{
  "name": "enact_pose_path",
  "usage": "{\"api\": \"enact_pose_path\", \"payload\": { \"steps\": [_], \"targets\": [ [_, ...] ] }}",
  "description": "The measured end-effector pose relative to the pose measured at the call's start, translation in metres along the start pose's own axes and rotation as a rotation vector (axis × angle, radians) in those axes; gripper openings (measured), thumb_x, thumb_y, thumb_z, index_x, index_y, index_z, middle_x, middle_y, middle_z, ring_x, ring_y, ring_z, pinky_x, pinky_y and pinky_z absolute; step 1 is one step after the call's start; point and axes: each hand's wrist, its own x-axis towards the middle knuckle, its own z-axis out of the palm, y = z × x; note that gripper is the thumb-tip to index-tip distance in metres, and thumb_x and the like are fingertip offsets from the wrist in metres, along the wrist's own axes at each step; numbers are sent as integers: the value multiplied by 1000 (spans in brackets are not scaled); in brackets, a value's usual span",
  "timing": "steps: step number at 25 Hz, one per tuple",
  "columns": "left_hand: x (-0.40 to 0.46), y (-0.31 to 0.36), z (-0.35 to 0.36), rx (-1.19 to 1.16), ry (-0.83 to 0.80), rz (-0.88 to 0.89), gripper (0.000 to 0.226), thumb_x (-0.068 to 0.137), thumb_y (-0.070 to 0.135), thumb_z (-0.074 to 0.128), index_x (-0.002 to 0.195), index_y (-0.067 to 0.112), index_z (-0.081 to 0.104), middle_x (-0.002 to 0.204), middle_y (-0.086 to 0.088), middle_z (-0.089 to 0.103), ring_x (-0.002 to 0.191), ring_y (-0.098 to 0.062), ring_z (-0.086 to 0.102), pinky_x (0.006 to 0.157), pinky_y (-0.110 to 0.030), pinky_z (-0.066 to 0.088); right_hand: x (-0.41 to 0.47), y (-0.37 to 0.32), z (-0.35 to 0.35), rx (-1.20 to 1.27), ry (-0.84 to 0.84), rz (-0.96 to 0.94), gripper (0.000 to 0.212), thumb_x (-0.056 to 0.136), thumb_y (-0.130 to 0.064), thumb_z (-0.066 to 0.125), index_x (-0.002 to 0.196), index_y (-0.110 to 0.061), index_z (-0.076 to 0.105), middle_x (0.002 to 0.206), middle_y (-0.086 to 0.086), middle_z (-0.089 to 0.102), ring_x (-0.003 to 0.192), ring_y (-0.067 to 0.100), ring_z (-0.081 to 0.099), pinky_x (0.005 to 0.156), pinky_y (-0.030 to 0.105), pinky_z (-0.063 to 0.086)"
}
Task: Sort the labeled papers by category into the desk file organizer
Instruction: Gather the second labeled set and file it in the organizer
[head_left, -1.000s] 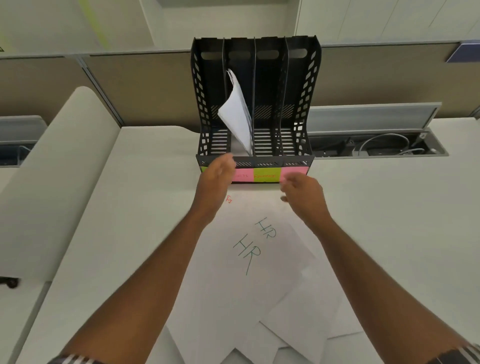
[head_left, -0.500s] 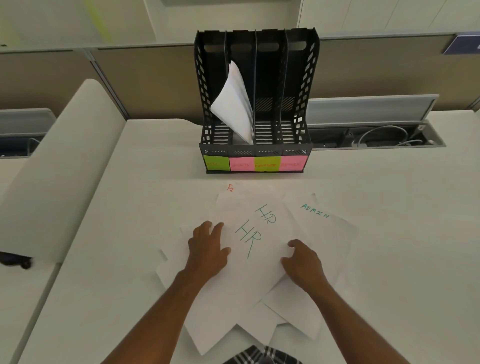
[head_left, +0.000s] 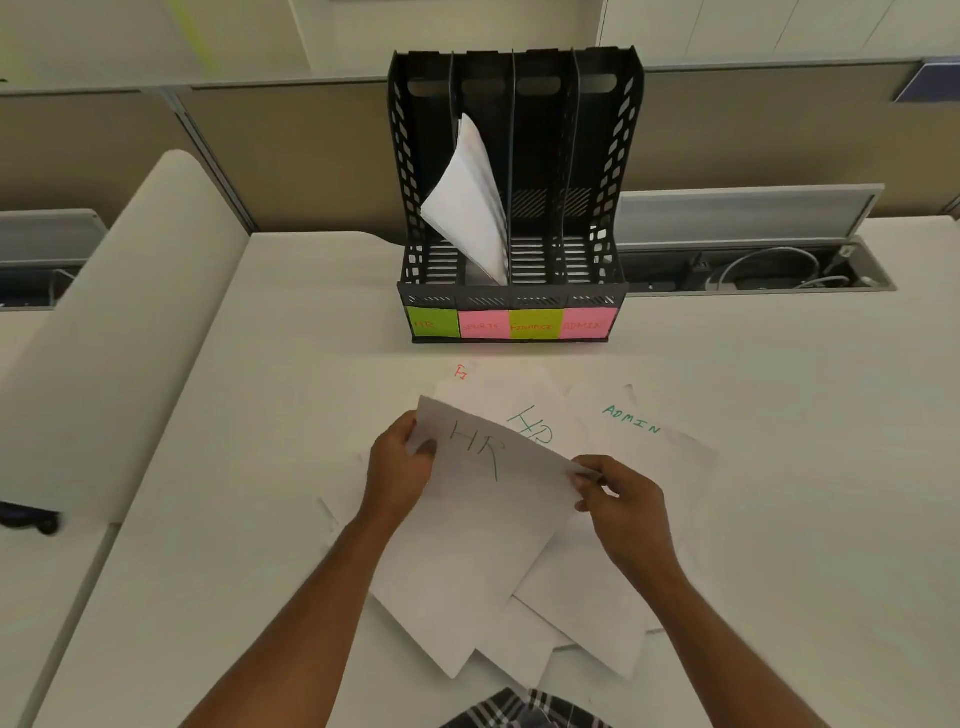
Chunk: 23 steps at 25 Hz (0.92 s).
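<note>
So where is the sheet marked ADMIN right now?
In the head view the ADMIN sheet lies flat on the desk, right of the lifted HR sheet, just beyond the right hand.

— What can't you make out?
— The red word on the far sheet (head_left: 460, 372) — only two letters show; the rest is covered.
— And the loose pile (head_left: 545, 618)?
— Its lower sheets' labels are hidden — the nearest corners meet the bottom edge, by a plaid garment (head_left: 519, 712).
</note>
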Motion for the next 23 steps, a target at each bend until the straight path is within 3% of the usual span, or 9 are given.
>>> {"api": "enact_pose_path", "payload": {
  "steps": [4,6,8,12,14,18,20,21,23],
  "targets": [
    [-7,-3,-7,-302,13,0,11,60,15,55,62,5,60,78,-15,61,79,-27,58,71,-34,43,6,6,-12,-85,1,6,58,71,22,47,99,-20,76,98,-5,76,93,13,69,76,27,56],
    [-10,-5,-9,-360,28,-4,10,62,11,49,61,5,58,83,-19,60,83,-29,57,69,-33,40,19,8,-16,-270,191,92,46,83,10,52,119,-15,68,116,4,70,106,22,66,90,36,52],
    [-12,-7,-9,-381,37,-6,14,66,5,43,63,5,57,88,-20,61,87,-30,57,69,-33,39,30,8,-16,-466,160,219,43,94,-15,61,137,-13,55,131,8,62,118,27,59,100,37,45],
    [-9,-9,-7,-388,34,-19,16,70,6,43,65,3,57,94,-21,63,92,-35,58,72,-36,38,39,13,-9,-482,64,296,35,93,-23,66,126,-14,63,125,9,67,113,28,60,92,34,47],
    [-8,-8,-6,-404,48,-54,17,69,5,45,60,3,59,99,-19,66,99,-36,60,75,-36,41,38,12,-6,-478,92,178,12,94,-20,63,102,-15,71,111,7,72,100,27,63,78,29,46],
    [-7,-4,-9,-447,56,-87,34,79,5,55,52,21,70,128,-12,63,115,-33,60,78,-30,52,15,8,-1,-247,120,-214,16,90,-7,71,97,-19,78,100,-8,76,96,10,69,85,27,54],
    [-3,-1,-8,-408,120,-89,21,78,27,60,88,26,79,139,-11,60,122,-28,58,93,-34,51,-1,9,1,-229,24,-536,24,86,3,71,98,-16,79,101,-10,75,97,4,69,85,24,55],
    [-2,-2,-7,-349,163,-63,36,80,34,59,111,23,75,139,-8,61,124,-22,58,100,-35,48,-9,11,3,-250,-32,-669,24,86,3,70,99,-14,79,102,-9,75,99,5,69,86,22,54],
    [1,-7,-6,-354,213,-25,39,80,28,59,114,14,72,121,-1,70,112,-10,65,96,-32,51,-21,13,7,-275,-133,-810,19,89,-3,68,102,-11,79,104,-4,75,101,10,68,87,23,53]
  ]
}}
